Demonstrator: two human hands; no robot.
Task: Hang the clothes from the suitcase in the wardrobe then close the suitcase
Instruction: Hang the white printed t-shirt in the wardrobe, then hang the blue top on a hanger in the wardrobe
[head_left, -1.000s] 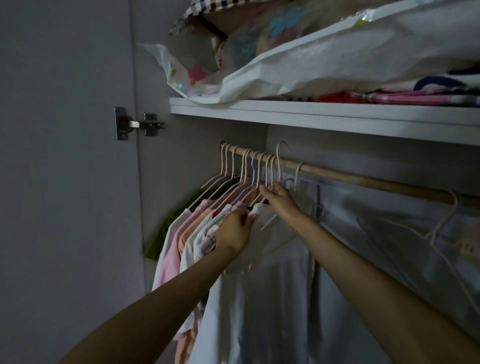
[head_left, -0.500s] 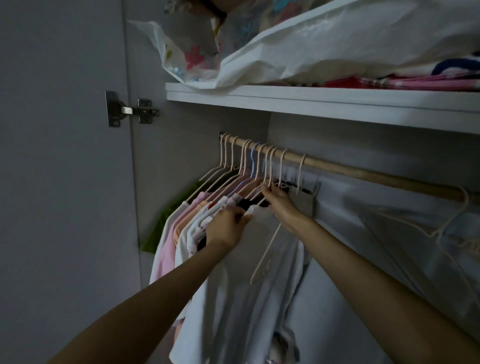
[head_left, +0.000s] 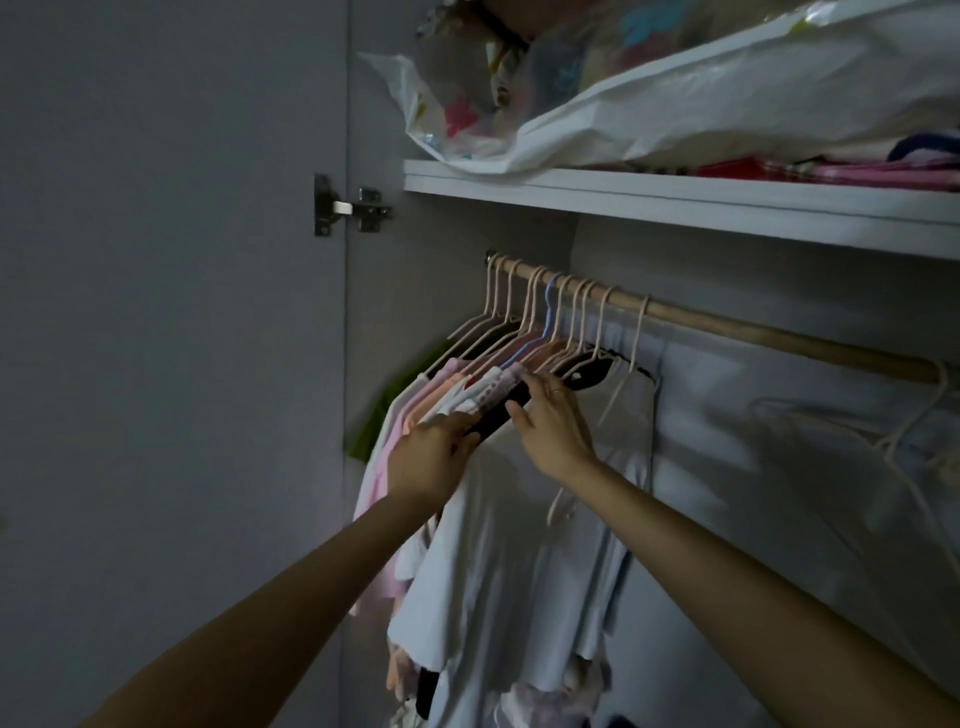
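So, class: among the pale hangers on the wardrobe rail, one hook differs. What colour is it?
Light blue hanger; the head view shows it best.

Clothes (head_left: 498, 519) on hangers (head_left: 550, 317) along the rail (head_left: 727, 325) — shelf (head_left: 675, 200) above.
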